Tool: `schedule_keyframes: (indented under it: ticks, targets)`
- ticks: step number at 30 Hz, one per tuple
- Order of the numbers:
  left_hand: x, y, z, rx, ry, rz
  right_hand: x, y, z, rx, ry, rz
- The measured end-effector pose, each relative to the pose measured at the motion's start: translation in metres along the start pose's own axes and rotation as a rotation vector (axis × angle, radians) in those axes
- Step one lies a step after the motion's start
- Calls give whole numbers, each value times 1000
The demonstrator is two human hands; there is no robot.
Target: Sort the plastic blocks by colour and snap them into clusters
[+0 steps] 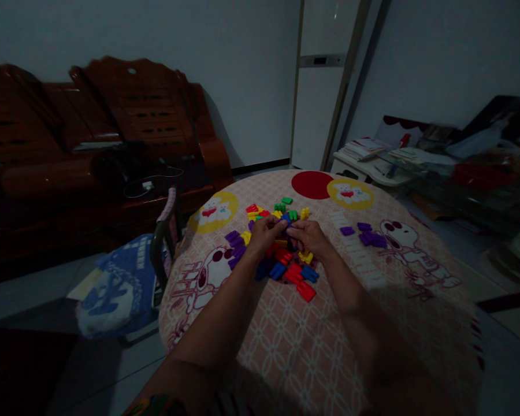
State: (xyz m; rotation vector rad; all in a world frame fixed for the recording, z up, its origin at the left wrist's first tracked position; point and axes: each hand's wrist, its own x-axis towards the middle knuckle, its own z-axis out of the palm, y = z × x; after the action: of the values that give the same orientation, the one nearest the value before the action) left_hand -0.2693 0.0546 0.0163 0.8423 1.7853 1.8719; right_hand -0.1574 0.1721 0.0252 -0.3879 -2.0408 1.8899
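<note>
Small multicoloured blocks (282,256) in a loose heap, some purple blocks (372,238) apart at right

The small blocks (305,291) look like hard, smooth plastic with a bit of shine. The cover (294,341) on the surface (407,323) looks like soft, matt cloth. On the far left, the big seats (143,95) are wood, smooth and very shiny. Nearer on the left, the blue cloth (125,283) looks soft and dull, and the chair frame (158,248) by it looks like smooth metal. The floor (8,294) has smooth tiles. At the far side, the tall cabinet (316,110) looks smooth and a little glossy, and the wall (242,75) looks matt. Paper sheets (361,149) lie far right.
</note>
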Motion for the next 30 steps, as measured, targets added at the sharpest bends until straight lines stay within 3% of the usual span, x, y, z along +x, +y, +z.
schedule_keyframes:
  ticks: [5, 9, 15, 21, 30]
  targets:
    - [-5, 4, -1, 104, -112, 2, 0, 4, 9, 159, 194, 45]
    - [-12, 13, 3, 104, -238, -54, 0, 3, 16, 178, 253, 37]
    - [-12, 18, 7, 235, -208, -62, -1, 0, 12, 196, 265, 26]
    - [-13, 17, 17, 170, -195, -114, -2, -3, 4, 220, 270, 23]
    - [-18, 17, 18, -34, -276, -179, -2, 0, 0, 174, 270, -5]
